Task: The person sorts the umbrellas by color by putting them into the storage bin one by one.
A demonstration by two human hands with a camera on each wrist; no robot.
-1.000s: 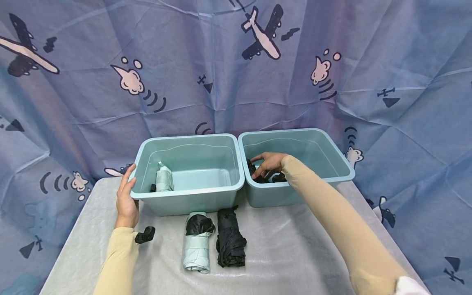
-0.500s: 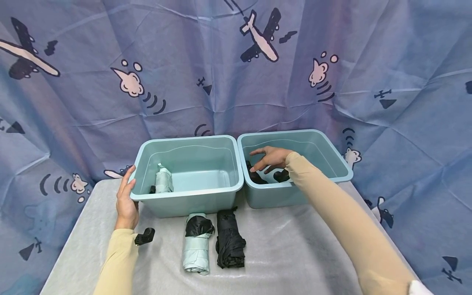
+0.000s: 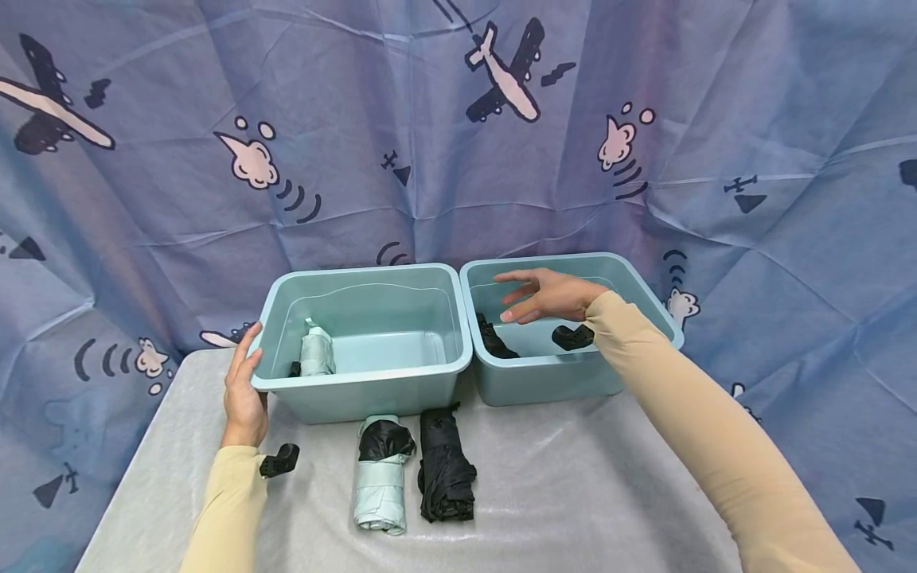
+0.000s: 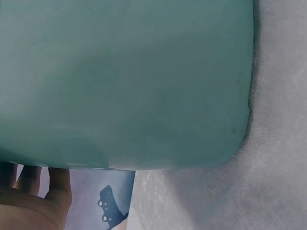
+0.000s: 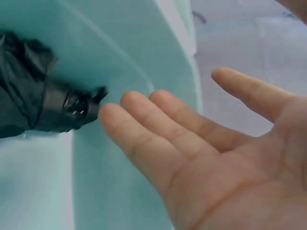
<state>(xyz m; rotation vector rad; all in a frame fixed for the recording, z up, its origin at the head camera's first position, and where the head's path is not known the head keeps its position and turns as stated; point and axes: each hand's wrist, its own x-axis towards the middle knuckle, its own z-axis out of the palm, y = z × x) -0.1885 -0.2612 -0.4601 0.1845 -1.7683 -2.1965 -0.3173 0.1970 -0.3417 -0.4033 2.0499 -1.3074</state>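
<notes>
My right hand (image 3: 555,294) hovers over the right bin (image 3: 552,382) with its fingers extended and nothing in them. Below it, a black folded umbrella (image 3: 494,338) lies against that bin's left end; in the right wrist view the umbrella (image 5: 29,91) is just off the fingertips. At the far left, my left hand (image 3: 246,394) rests on the left end of the left bin (image 3: 358,398), fingertips at the rim. The left wrist view shows its fingers (image 4: 58,184) beside the bin's wall (image 4: 144,96). A pale green folded umbrella (image 3: 317,352) stands inside this bin.
On the grey-white tabletop (image 3: 559,493), in front of the bins, lie a pale green umbrella with a black part (image 3: 381,477) and a black folded umbrella (image 3: 446,469). The two bins stand side by side. A blue curtain (image 3: 358,119) with airplane prints hangs behind.
My right hand has let go of the black umbrella in the right bin and moved up and to the right, its fingers spreading. The left hand has stayed at the left bin's rim.
</notes>
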